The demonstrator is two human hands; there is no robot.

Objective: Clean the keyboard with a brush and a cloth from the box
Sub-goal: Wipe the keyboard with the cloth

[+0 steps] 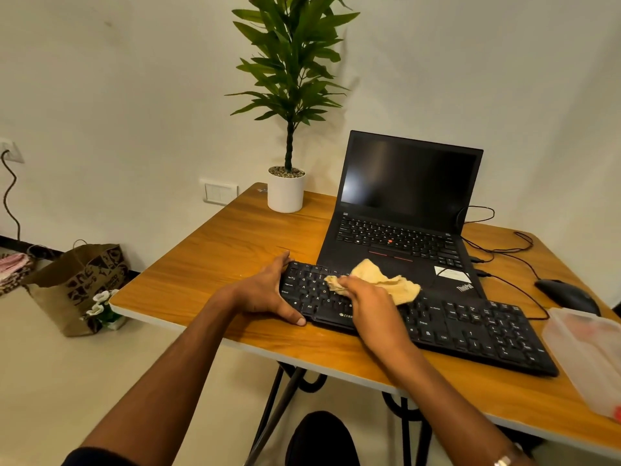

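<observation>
left hand [265, 290] gripping keyboard [470, 327] end; right hand [369, 304] seemingly pressing cloth [379, 280] on keys

black keyboard [470, 327], crumpled yellow cloth [379, 280] on keys

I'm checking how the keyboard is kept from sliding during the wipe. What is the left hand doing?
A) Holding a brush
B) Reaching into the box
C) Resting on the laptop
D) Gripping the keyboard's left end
D: the left hand clasps the left end of the keyboard, while the right hand presses the cloth on the keys.
</observation>
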